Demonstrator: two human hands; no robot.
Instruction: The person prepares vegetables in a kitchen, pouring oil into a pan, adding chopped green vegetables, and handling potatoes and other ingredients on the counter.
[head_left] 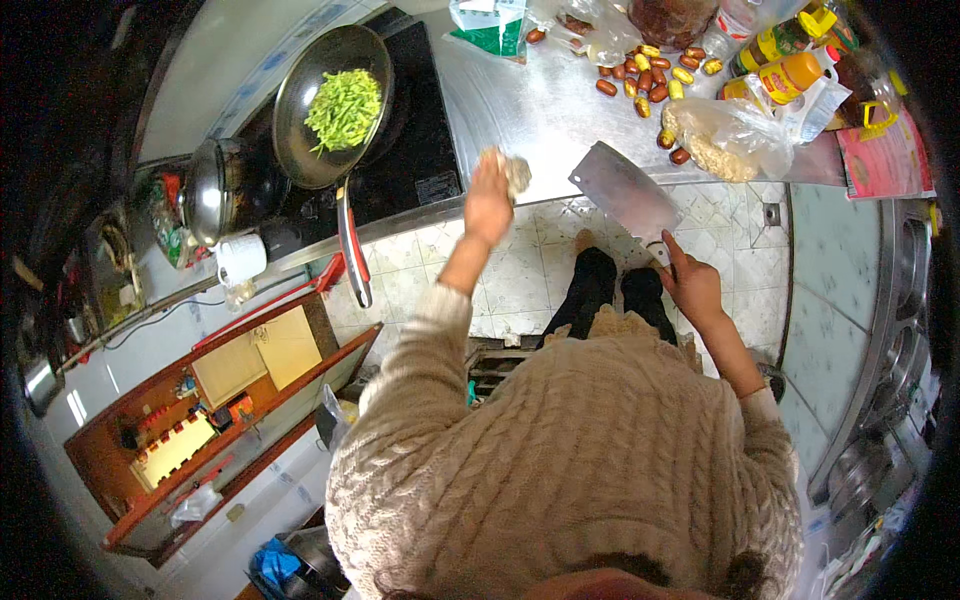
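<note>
My left hand (488, 200) is closed around a crumpled, pale grey-beige cloth (517, 176), held at the front edge of the steel counter. Motion blurs it a little. To its right, my right hand (693, 288) grips the handle of a wide cleaver (625, 188). The blade points up and left, its tip near the counter's edge and most of it out over the tiled floor. A dark wok (298, 150) with a red-and-black handle sits on the cooktop at the left. Chopped green vegetables (345, 110) lie in it.
Several brown and yellow date-like fruits (640, 85) are scattered on the counter (470, 90) beside a clear plastic bag (725, 145). Bottles (790, 78) crowd the right end. A lidded pot (220, 185) and a white mug (242, 260) stand left of the black cooktop (415, 130).
</note>
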